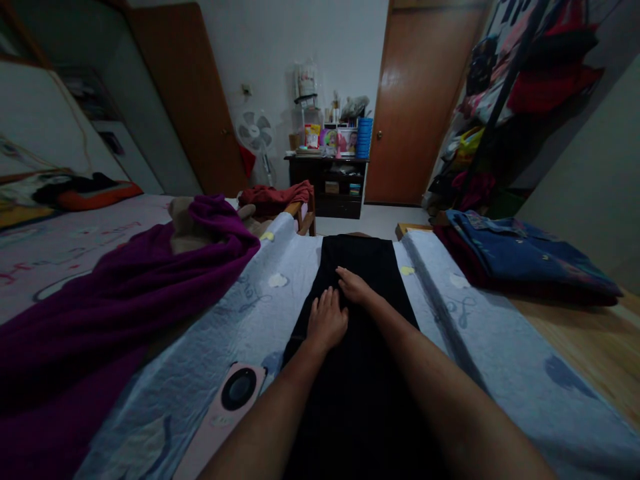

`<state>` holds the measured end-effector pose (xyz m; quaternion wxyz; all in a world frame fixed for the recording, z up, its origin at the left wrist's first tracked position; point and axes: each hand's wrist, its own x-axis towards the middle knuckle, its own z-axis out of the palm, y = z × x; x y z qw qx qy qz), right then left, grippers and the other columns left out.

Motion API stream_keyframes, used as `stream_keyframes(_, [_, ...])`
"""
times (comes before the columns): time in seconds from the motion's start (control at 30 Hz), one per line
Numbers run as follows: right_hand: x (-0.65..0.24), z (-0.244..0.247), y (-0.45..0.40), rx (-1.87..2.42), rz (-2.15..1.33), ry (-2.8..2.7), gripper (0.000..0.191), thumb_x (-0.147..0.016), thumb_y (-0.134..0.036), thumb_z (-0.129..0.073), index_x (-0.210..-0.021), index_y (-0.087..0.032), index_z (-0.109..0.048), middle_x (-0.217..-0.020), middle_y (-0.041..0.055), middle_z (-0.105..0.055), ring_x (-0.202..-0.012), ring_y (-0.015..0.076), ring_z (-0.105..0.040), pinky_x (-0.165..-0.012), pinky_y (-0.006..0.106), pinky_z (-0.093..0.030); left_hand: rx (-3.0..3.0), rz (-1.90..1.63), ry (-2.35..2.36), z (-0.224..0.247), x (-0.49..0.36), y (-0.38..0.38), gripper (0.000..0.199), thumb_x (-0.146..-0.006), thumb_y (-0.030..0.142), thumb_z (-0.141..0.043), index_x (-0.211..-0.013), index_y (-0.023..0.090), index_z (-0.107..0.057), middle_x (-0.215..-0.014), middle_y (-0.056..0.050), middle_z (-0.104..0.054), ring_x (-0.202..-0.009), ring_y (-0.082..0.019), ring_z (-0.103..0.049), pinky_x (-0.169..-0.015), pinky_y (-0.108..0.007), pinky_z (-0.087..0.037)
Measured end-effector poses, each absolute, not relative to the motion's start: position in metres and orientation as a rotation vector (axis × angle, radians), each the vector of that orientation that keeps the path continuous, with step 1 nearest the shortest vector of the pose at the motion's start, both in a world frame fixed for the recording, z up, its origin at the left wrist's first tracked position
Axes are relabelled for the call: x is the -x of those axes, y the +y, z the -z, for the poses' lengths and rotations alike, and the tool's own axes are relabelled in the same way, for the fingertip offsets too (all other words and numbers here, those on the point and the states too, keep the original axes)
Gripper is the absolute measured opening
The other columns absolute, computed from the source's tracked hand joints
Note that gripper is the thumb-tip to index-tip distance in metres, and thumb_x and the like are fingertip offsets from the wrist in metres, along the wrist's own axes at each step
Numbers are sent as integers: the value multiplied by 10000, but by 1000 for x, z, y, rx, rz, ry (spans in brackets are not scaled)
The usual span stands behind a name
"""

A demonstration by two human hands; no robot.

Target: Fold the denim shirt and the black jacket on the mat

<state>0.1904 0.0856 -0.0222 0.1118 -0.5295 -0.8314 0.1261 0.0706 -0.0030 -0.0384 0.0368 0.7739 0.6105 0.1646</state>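
A long black cloth [370,360] lies on the pale patterned bedsheet [250,307], stretching from the bed's far edge toward me. My left hand [327,319] rests palm down on its left part, fingers extended forward and slightly apart. Just beyond and to the right, my right hand [354,287] touches the cloth on its side, fingers stretched toward the left. Neither hand grips anything that I can see. A pink phone [220,420] with a round black camera ring lies left of my left forearm.
A purple blanket [150,280] spreads over the left side. Folded blue clothes [525,250] are stacked at the right. Beyond the bed stand a wooden chair [309,220] with red cloth, a dark cabinet [325,207] and a fan [256,131].
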Motion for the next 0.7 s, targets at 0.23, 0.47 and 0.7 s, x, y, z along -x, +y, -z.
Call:
stream_keyframes(0.23, [-193, 39, 107, 1585, -371, -2495, 521, -959, -380, -317, -1412, -133, -389, -1515, 113, -306, -1412, 245, -223, -1124, 415, -220, -2385, -528, 1935, 53, -71, -5, 556, -900, 376, -408, -1402, 137, -392, -1475, -161, -374, -1365, -344, -302, -1092, -581, -213])
stream_keyframes(0.47, [-189, 42, 127, 1706, -300, -2460, 614, -954, -483, -276, -1460, -136, -302, -1552, 89, -214, -1434, 260, -121, -1141, 427, -135, -2338, -526, 2039, 52, -72, -5, 576, -879, 422, -448, -1396, 169, -416, -1448, -193, -401, -1346, -413, -298, -1038, -674, -185])
stream_keyframes(0.7, [-185, 46, 145, 1768, -213, -2399, 686, -940, -528, -272, -1469, -91, -266, -1565, 110, -134, -1442, 228, -72, -1152, 405, -82, -2298, -503, 2047, 49, -71, -4, 586, -880, 443, -449, -1404, 182, -407, -1447, -206, -395, -1357, -412, -282, -1043, -666, -178])
